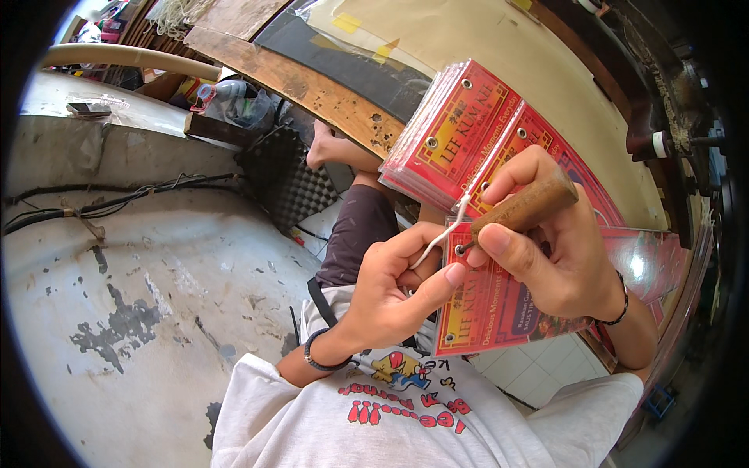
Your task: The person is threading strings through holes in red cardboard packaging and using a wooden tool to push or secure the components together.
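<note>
My right hand [577,261] is closed around the wooden handle of an awl [534,203]. The awl's thin metal tip meets a metal eyelet at the upper corner of a red laminated card [468,324]. My left hand [386,292] pinches that corner, with the thumb by the eyelet. A white cord [438,240] runs up from the left fingers past the card's edge; whether it passes through the eyelet I cannot tell. Just beyond my hands lies a stack of similar red cards [460,129] with eyelets, and another fanned pile [581,187] sits partly behind the right hand.
A wooden-edged table [312,82] holds the cards and a large beige sheet [569,70]. Dark machine-like parts [663,117] stand along the right. To the left are a worn white wall [156,312], black cables [117,199] and a plastic bottle [226,93].
</note>
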Demonstrator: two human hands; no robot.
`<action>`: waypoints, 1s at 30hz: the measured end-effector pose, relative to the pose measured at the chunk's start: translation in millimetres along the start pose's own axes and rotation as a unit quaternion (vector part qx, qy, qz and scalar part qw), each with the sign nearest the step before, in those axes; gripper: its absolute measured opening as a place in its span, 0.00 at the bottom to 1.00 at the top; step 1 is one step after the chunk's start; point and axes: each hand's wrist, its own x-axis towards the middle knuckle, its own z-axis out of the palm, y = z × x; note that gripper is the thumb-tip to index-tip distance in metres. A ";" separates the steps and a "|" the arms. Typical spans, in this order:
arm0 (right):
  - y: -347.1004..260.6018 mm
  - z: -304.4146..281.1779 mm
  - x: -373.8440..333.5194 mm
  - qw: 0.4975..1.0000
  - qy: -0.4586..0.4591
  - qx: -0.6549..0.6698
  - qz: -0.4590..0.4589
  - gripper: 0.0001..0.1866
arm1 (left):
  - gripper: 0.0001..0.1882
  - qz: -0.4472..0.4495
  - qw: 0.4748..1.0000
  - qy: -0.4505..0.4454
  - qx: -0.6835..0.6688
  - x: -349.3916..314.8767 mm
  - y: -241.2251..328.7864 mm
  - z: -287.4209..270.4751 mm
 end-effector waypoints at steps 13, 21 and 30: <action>20.4 -2.7 -4.5 0.976 0.066 -0.033 -0.206 0.16 | 0.11 -0.021 1.000 0.016 -0.015 8.0 11.1 5.5; 20.3 -1.9 -3.5 0.977 0.078 0.001 -0.199 0.14 | 0.12 0.025 0.997 0.043 0.051 9.7 9.9 14.0; 22.2 -1.6 -4.7 0.974 0.088 0.019 -0.209 0.12 | 0.13 -0.011 0.999 0.017 -0.043 9.8 15.6 13.0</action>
